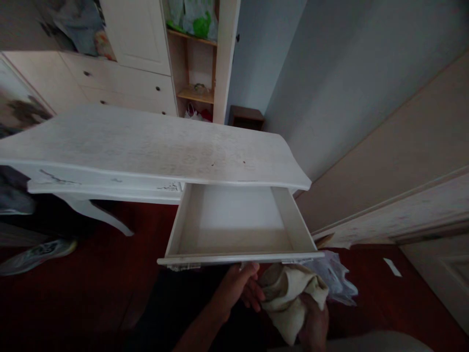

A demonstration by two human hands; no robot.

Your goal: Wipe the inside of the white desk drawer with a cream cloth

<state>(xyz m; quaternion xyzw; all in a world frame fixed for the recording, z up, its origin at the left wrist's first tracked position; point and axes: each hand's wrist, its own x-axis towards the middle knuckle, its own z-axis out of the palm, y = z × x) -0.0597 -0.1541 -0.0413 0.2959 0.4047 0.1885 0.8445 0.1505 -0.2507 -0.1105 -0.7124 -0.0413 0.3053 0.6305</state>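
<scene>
A white drawer (234,256) is pulled out of a white table (176,146), and its inside shows a bare pale bottom. My left hand (236,288) is at the middle of the drawer front, thumb and forefinger closed about a small knob that is mostly hidden; the other fingers curl loosely below. To the right, my right hand (313,320) grips a bunched cream cloth (289,298). The cloth hangs just under the drawer front, close to my left fingers.
A clear plastic bag (335,278) lies on the dark red floor right of the drawer. Behind the table stands a white cabinet (120,80) with an open door and shelves. A wall (366,98) runs along the right. A shoe (38,255) is at the left.
</scene>
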